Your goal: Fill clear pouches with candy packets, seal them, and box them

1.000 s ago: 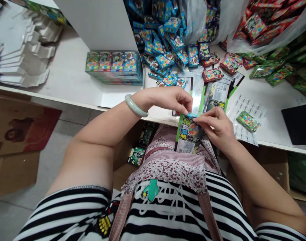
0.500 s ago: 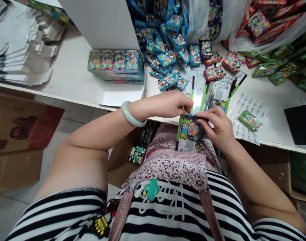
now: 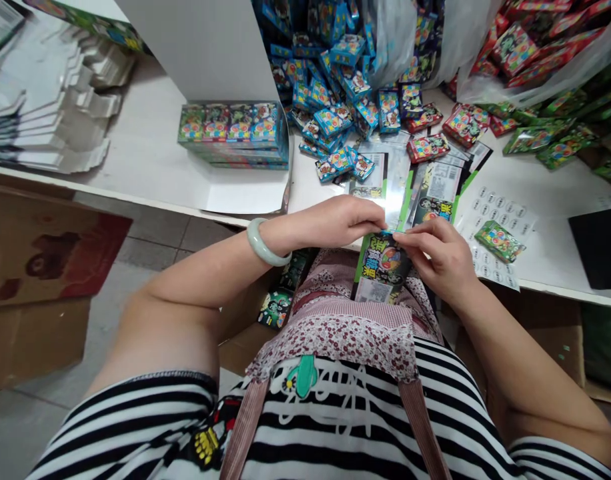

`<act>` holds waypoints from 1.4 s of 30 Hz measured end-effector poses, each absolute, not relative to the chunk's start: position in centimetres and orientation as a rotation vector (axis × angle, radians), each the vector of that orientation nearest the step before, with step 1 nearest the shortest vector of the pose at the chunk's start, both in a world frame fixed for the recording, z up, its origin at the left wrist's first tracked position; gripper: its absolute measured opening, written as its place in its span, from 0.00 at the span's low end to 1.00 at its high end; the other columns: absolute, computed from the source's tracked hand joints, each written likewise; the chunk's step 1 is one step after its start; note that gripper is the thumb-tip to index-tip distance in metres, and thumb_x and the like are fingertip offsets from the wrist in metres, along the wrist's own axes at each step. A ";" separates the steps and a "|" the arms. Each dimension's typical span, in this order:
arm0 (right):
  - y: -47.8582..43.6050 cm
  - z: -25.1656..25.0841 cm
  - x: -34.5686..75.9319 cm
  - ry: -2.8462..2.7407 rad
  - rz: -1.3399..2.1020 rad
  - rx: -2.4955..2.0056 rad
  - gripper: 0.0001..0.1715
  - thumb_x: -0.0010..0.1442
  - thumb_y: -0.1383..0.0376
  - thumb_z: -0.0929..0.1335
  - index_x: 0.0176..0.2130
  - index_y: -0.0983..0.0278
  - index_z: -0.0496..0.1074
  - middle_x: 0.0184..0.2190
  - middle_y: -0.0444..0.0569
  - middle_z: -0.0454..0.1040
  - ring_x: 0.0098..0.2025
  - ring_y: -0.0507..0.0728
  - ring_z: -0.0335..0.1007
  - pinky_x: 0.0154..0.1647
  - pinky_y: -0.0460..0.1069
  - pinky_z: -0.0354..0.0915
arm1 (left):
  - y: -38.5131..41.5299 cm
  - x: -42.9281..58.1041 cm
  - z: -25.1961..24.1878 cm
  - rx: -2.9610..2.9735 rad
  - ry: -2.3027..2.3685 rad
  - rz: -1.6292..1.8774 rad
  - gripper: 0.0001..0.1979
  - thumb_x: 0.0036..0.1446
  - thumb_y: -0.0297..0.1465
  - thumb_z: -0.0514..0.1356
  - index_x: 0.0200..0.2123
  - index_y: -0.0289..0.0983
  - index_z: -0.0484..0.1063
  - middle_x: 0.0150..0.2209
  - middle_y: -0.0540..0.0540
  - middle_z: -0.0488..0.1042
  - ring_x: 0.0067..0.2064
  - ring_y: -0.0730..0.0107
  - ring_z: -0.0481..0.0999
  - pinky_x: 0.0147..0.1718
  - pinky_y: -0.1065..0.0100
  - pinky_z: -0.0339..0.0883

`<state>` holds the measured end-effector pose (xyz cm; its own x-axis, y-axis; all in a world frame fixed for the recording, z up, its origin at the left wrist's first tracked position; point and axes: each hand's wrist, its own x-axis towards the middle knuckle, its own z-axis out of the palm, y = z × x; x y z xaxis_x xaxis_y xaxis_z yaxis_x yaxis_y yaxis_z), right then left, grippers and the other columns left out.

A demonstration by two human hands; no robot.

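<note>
A black and green printed candy pouch (image 3: 380, 270) hangs over my lap at the table's edge, its top end up between my two hands. My left hand (image 3: 353, 219), with a pale bangle on the wrist, is closed on the pouch's top left. My right hand (image 3: 435, 250) pinches the top right corner between thumb and fingers. A thin blue strip shows between the fingertips; whether it is a small box inside or the pouch's edge I cannot tell. More flat pouches (image 3: 440, 183) lie on the table just beyond my hands.
Small blue candy boxes (image 3: 333, 120) are heaped ahead, with red boxes (image 3: 465, 123) and green boxes (image 3: 560, 140) to the right. A sticker sheet (image 3: 495, 207) bears one green box (image 3: 499, 240). Leftward stand a filled display carton (image 3: 230, 193) and stacked flat cartons (image 3: 45, 100).
Both hands stay at the pouch's top edge. My left hand has turned and sits slightly lower, while my right hand has shifted a little to the right.
</note>
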<state>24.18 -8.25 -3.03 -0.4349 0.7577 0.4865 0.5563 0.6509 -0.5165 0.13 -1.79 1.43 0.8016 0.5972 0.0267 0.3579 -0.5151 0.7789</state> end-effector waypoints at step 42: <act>-7.6 -1.2 24.5 -2.221 0.595 -0.954 0.22 0.64 0.71 0.67 0.51 0.48 0.78 0.37 0.48 0.67 0.40 0.56 0.68 0.39 0.53 0.68 | 2.3 1.2 3.7 2.122 0.607 -0.053 0.04 0.53 0.27 0.64 0.33 0.36 0.78 0.29 0.50 0.75 0.34 0.69 0.73 0.36 0.69 0.62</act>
